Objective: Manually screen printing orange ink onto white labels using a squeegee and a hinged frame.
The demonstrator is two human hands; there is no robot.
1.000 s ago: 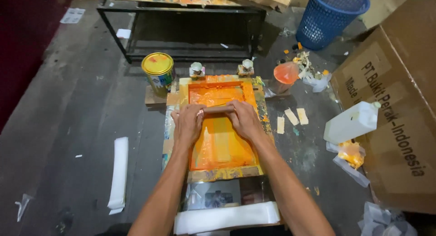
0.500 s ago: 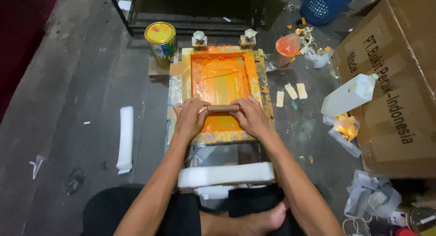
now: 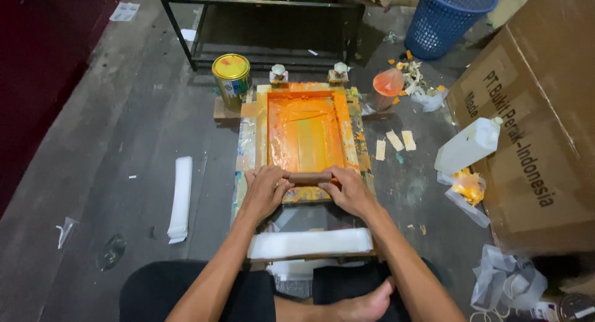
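Observation:
A wooden screen-printing frame (image 3: 263,127) coated in orange ink lies flat on the floor in front of me. Both my hands grip a brown wooden squeegee (image 3: 308,177) at the frame's near edge. My left hand (image 3: 265,190) holds its left end and my right hand (image 3: 349,190) holds its right end. The orange mesh (image 3: 305,133) beyond the squeegee shows a paler rectangle in its middle. A white folded stack (image 3: 310,242) lies just below my wrists.
A yellow-lidded paint can (image 3: 231,79) stands at the frame's far left. An orange-stained cup (image 3: 388,86), a white plastic jug (image 3: 467,147), a blue basket (image 3: 443,15) and a large cardboard box (image 3: 545,123) are to the right. A white strip (image 3: 180,197) lies left. A black metal rack (image 3: 260,24) stands behind.
My hands have drawn the squeegee from the middle of the mesh back to the frame's near edge. The camera view has shifted, showing more of my legs.

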